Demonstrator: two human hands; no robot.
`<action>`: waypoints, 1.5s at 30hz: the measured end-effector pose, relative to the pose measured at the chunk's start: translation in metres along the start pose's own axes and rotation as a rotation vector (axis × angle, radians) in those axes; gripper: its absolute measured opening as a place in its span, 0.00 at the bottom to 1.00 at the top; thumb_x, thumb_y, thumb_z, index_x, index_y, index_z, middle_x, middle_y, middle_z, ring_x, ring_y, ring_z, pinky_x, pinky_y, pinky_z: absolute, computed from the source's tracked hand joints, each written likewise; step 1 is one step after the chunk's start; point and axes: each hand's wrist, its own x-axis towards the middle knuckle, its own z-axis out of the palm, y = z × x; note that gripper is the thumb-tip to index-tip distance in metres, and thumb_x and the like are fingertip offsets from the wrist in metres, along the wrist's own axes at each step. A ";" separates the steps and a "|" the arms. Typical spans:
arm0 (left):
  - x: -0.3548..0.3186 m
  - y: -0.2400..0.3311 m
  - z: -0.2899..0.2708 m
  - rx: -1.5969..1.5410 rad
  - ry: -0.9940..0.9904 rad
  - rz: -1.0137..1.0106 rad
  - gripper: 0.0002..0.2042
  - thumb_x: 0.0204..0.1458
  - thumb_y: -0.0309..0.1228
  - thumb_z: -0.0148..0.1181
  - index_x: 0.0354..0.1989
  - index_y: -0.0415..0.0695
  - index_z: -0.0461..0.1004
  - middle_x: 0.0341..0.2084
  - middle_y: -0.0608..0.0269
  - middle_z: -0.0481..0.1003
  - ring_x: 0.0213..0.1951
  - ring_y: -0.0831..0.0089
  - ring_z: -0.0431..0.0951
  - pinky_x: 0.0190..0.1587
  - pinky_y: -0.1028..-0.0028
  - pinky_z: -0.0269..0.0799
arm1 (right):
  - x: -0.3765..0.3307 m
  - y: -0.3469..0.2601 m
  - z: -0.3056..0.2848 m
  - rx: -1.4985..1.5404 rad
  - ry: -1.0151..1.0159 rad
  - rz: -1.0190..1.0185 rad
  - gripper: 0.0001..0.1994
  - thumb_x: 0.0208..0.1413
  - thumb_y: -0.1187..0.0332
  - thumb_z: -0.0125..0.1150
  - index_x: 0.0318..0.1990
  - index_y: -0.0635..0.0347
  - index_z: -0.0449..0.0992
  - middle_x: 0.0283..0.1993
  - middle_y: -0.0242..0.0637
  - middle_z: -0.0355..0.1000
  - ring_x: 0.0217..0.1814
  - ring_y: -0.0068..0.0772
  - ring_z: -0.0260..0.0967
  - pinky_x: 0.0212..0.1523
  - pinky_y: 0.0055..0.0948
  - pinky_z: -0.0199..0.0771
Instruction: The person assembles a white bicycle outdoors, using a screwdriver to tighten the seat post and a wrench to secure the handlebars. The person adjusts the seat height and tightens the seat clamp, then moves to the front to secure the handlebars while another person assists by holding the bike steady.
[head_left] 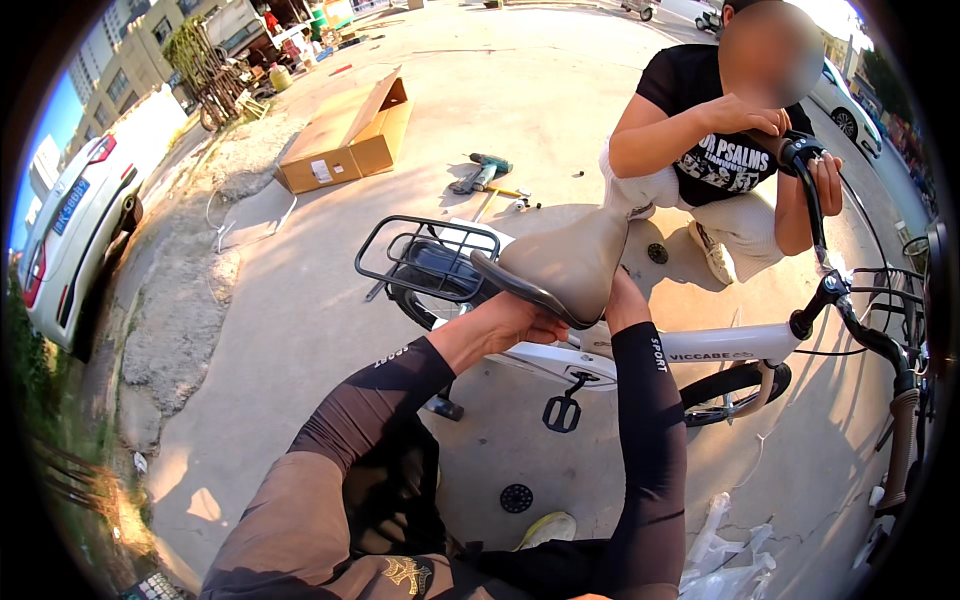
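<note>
A brown bicycle saddle (572,258) with a dark rim sits over the frame of a white bicycle (715,346), its nose pointing away from me. My left hand (520,322) is closed at the saddle's near edge, with the fingers curled beneath it. Against the saddle's right side, my right hand (627,302) grips from below; its fingertips are hidden behind the saddle. A black rear rack (428,250) stands over the back wheel, to the left of the saddle. Below the frame hangs a black pedal (562,411).
Across the bicycle, another person (700,140) crouches, both hands on a handlebar. An open cardboard box (345,140), a cordless drill (483,173) and a hammer (497,195) lie beyond the rack. Clear plastic wrapping (727,555) lies at lower right. A white car (80,225) stands left.
</note>
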 end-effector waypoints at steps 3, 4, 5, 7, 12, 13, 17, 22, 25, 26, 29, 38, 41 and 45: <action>-0.001 0.007 0.015 -0.039 -0.031 0.034 0.08 0.64 0.31 0.53 0.45 0.44 0.75 0.30 0.61 0.79 0.31 0.70 0.82 0.37 0.73 0.80 | -0.008 -0.011 -0.012 -0.130 0.042 0.064 0.19 0.65 0.57 0.52 0.54 0.61 0.74 0.53 0.35 0.74 0.55 0.26 0.69 0.53 0.25 0.68; -0.003 0.005 0.008 -0.042 -0.021 0.029 0.08 0.63 0.32 0.53 0.45 0.44 0.75 0.30 0.61 0.79 0.31 0.70 0.81 0.37 0.72 0.80 | -0.008 -0.005 -0.004 -0.156 0.043 0.086 0.19 0.65 0.57 0.52 0.54 0.61 0.74 0.53 0.35 0.74 0.55 0.26 0.69 0.53 0.25 0.68; -0.006 0.003 0.002 -0.046 -0.013 0.024 0.08 0.63 0.32 0.53 0.45 0.44 0.75 0.30 0.61 0.79 0.30 0.70 0.81 0.36 0.72 0.80 | -0.015 0.002 0.007 -0.198 0.089 0.069 0.18 0.65 0.57 0.52 0.54 0.60 0.74 0.53 0.34 0.74 0.55 0.26 0.68 0.55 0.26 0.67; -0.007 0.000 0.001 -0.042 0.008 0.024 0.08 0.63 0.30 0.54 0.45 0.44 0.75 0.30 0.61 0.79 0.30 0.70 0.81 0.34 0.73 0.80 | -0.019 0.009 0.003 -0.201 0.080 0.035 0.18 0.65 0.59 0.53 0.54 0.61 0.74 0.54 0.34 0.73 0.56 0.26 0.68 0.58 0.28 0.64; -0.014 0.008 0.006 -0.002 -0.004 0.042 0.08 0.59 0.26 0.57 0.47 0.43 0.75 0.31 0.60 0.79 0.30 0.69 0.82 0.31 0.76 0.80 | -0.031 0.006 -0.005 -0.255 -0.016 0.006 0.17 0.63 0.64 0.56 0.56 0.62 0.73 0.55 0.34 0.73 0.57 0.26 0.67 0.60 0.28 0.62; -0.010 0.005 0.005 -0.017 -0.007 0.042 0.09 0.59 0.25 0.57 0.47 0.43 0.75 0.31 0.60 0.79 0.30 0.69 0.82 0.31 0.76 0.80 | -0.030 0.006 -0.008 -0.270 -0.026 0.015 0.17 0.63 0.65 0.56 0.56 0.62 0.73 0.54 0.34 0.74 0.57 0.26 0.67 0.59 0.29 0.63; -0.009 0.008 0.010 -0.055 -0.042 0.073 0.10 0.58 0.24 0.58 0.47 0.42 0.75 0.32 0.60 0.79 0.30 0.69 0.82 0.31 0.76 0.81 | -0.019 -0.001 -0.042 -0.719 0.043 -0.032 0.15 0.62 0.67 0.57 0.54 0.61 0.75 0.51 0.34 0.75 0.53 0.27 0.70 0.54 0.30 0.68; -0.011 0.011 0.010 -0.050 -0.016 0.057 0.10 0.58 0.26 0.59 0.48 0.43 0.75 0.31 0.60 0.78 0.29 0.69 0.82 0.30 0.76 0.81 | -0.048 -0.021 -0.001 -0.655 0.101 0.033 0.13 0.62 0.70 0.57 0.52 0.63 0.76 0.48 0.34 0.76 0.49 0.27 0.73 0.48 0.29 0.72; -0.010 0.011 0.009 -0.044 -0.019 0.055 0.09 0.59 0.28 0.59 0.47 0.44 0.75 0.30 0.61 0.78 0.28 0.69 0.81 0.28 0.77 0.80 | -0.062 -0.030 0.007 -0.640 0.053 -0.007 0.13 0.62 0.71 0.56 0.51 0.65 0.75 0.48 0.35 0.76 0.48 0.27 0.73 0.49 0.29 0.73; -0.011 0.013 0.009 -0.036 -0.018 0.056 0.09 0.59 0.29 0.59 0.46 0.44 0.75 0.29 0.61 0.78 0.27 0.69 0.81 0.27 0.77 0.80 | -0.066 -0.034 0.012 -0.632 0.021 -0.034 0.13 0.62 0.71 0.56 0.51 0.66 0.75 0.48 0.36 0.76 0.48 0.27 0.74 0.49 0.29 0.74; -0.011 0.013 0.011 -0.036 -0.017 0.070 0.08 0.59 0.30 0.59 0.45 0.44 0.75 0.28 0.62 0.78 0.25 0.70 0.81 0.25 0.78 0.78 | -0.077 -0.042 0.030 -0.641 0.073 -0.087 0.13 0.62 0.72 0.55 0.51 0.69 0.74 0.48 0.38 0.76 0.48 0.29 0.74 0.51 0.30 0.75; 0.001 -0.001 0.003 -0.080 0.019 0.042 0.09 0.60 0.29 0.57 0.45 0.40 0.76 0.32 0.54 0.79 0.32 0.65 0.83 0.33 0.72 0.83 | -0.068 -0.033 0.027 -0.556 0.090 -0.321 0.13 0.64 0.72 0.56 0.52 0.69 0.72 0.50 0.38 0.75 0.50 0.27 0.73 0.51 0.29 0.76; 0.001 0.000 -0.011 -0.114 -0.077 0.018 0.10 0.59 0.31 0.59 0.45 0.40 0.76 0.33 0.53 0.79 0.34 0.65 0.83 0.36 0.71 0.82 | -0.067 -0.027 0.035 -0.570 0.101 -0.344 0.15 0.64 0.74 0.55 0.56 0.65 0.71 0.54 0.38 0.73 0.54 0.28 0.71 0.54 0.30 0.74; 0.008 -0.005 -0.021 -0.110 -0.145 0.007 0.11 0.60 0.32 0.58 0.47 0.39 0.75 0.34 0.53 0.79 0.34 0.64 0.83 0.36 0.72 0.83 | -0.072 -0.030 0.050 -0.839 0.147 -0.374 0.17 0.63 0.76 0.54 0.59 0.64 0.69 0.56 0.35 0.71 0.59 0.24 0.66 0.60 0.27 0.66</action>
